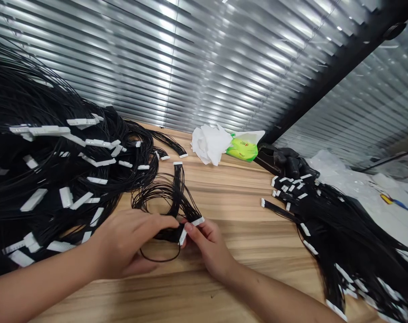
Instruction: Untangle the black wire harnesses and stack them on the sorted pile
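A black wire harness [177,188] with white connectors lies on the wooden table between my hands. My left hand [133,240] closes its thumb and fingers on the harness's black wires, just beside a white connector [183,236]. That connector is pinched between the thumb and fingers of my right hand [212,249]. Touching the right fingertips is a second white connector [197,221] on the same bundle. A third connector [178,163] points away from me on the table. One loose wire [160,260] loops below the left fingers. Some left fingertips are hidden behind the wires.
A large pile of black harnesses [72,166] fills the left side. Another heap [328,215] lies at the right. At the back are crumpled white tissue [210,144] and a green tissue pack [242,149]. Metallic blinds [177,67] stand behind the wooden table [237,197].
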A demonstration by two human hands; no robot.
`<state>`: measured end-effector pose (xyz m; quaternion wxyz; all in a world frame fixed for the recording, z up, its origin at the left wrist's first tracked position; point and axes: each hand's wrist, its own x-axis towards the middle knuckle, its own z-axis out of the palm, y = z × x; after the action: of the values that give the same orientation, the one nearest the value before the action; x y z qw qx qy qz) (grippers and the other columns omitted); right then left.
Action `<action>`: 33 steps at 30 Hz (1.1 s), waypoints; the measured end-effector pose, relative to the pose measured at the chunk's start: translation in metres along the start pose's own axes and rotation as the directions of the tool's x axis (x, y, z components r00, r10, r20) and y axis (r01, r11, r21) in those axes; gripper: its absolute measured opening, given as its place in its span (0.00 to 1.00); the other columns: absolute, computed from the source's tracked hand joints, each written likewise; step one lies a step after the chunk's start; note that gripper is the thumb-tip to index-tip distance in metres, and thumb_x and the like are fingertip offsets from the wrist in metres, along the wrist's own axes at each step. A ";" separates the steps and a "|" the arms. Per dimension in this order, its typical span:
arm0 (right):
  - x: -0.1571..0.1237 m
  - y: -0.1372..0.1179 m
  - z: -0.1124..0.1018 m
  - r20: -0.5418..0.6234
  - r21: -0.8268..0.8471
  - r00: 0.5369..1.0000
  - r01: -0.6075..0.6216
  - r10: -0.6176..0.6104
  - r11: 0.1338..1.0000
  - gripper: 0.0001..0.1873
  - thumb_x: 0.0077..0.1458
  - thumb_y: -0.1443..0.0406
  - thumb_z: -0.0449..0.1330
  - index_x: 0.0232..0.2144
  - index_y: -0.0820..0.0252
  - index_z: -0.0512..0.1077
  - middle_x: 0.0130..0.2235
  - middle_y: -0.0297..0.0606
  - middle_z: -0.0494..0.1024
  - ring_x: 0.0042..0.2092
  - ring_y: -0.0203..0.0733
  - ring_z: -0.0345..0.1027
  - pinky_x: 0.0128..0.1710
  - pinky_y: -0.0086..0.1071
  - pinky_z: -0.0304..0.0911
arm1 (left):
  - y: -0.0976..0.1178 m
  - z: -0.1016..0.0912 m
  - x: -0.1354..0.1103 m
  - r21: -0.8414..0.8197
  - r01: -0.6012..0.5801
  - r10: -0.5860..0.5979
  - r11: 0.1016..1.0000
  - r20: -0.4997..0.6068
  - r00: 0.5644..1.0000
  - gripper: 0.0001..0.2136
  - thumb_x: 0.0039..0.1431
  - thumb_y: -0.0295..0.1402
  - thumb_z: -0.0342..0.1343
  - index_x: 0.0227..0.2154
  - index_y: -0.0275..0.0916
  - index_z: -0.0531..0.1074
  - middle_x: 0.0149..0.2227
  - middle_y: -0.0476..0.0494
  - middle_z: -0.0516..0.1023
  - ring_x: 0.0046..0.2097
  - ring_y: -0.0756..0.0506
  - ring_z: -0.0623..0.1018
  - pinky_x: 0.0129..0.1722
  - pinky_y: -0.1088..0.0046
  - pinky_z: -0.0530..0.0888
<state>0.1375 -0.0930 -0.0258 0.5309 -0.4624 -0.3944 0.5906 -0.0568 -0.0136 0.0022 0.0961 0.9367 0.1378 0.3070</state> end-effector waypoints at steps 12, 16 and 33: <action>0.001 -0.003 0.000 -0.043 -0.038 0.999 -0.023 0.021 0.999 0.18 0.52 0.50 0.63 0.30 0.59 0.75 0.22 0.31 0.73 0.27 0.37 0.65 0.33 0.31 0.62 | -0.009 -0.008 0.004 -0.206 -0.029 -0.002 0.978 -0.152 0.988 0.10 0.60 0.23 0.49 0.38 0.45 0.70 0.29 0.52 0.78 0.32 0.49 0.76 0.37 0.68 0.71; 0.002 -0.003 0.000 -0.100 -0.009 0.995 -0.021 0.020 1.000 0.20 0.49 0.48 0.64 0.31 0.60 0.76 0.21 0.31 0.73 0.25 0.37 0.64 0.31 0.31 0.62 | -0.013 -0.012 0.003 -0.183 -0.030 -0.020 0.983 -0.262 0.965 0.12 0.57 0.21 0.51 0.38 0.47 0.71 0.32 0.50 0.78 0.38 0.47 0.77 0.41 0.67 0.73; 0.004 -0.002 -0.001 -0.125 0.015 0.992 -0.013 0.014 1.000 0.20 0.49 0.48 0.64 0.29 0.60 0.75 0.21 0.33 0.74 0.25 0.36 0.63 0.28 0.30 0.60 | 0.001 0.007 -0.011 0.175 -0.078 0.104 0.982 -0.145 0.984 0.17 0.61 0.22 0.50 0.42 0.55 0.75 0.37 0.59 0.83 0.42 0.49 0.80 0.58 0.61 0.65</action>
<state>0.1388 -0.0893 -0.0251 0.5538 -0.4974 -0.3530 0.5668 -0.0608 -0.0190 -0.0088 -0.0083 0.9205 0.1271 0.3694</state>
